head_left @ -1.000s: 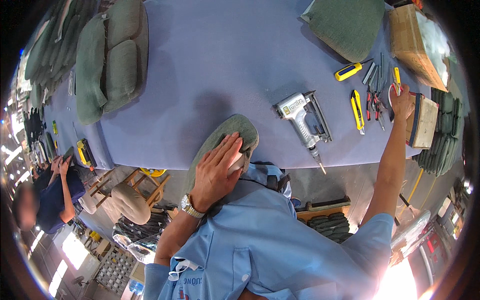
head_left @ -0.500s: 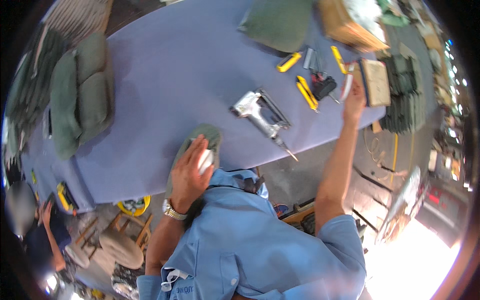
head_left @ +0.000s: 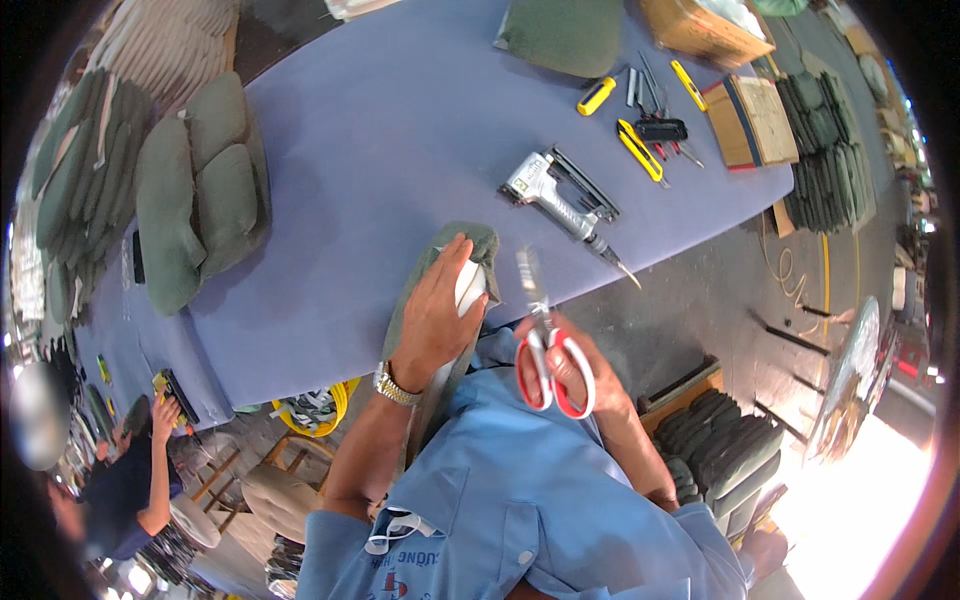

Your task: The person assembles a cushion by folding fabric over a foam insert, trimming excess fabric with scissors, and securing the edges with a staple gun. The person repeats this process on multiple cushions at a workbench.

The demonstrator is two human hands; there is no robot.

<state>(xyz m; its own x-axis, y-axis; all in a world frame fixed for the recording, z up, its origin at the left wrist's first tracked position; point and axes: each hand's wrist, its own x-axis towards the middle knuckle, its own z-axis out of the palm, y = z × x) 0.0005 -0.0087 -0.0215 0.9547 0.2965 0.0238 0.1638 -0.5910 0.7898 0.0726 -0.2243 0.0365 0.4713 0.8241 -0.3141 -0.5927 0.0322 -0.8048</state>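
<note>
Near the table's front edge, my left hand (head_left: 436,322) is closed over a narrow green fabric-covered pad (head_left: 420,275), its fingers lying across the top. A white inner part (head_left: 468,290) shows beside the fingers, where the green cover is not over it. In my right hand (head_left: 592,372) is a pair of scissors (head_left: 537,322) with red and white handles. Their blurred blades point up and away, just right of the pad and apart from it. Beyond them, a silver staple gun (head_left: 560,200) lies on the blue table (head_left: 350,150).
Yellow utility knives (head_left: 640,150) and other hand tools lie at the back right, near a cardboard box (head_left: 750,120). Green cushions (head_left: 205,190) are stacked at the left. A yellow basket (head_left: 320,410) stands below the table edge. At far left, another person (head_left: 130,490) holds a tool.
My right hand has picked up the scissors from beside the cardboard box and brought them close to the pad. My left hand still holds the pad.
</note>
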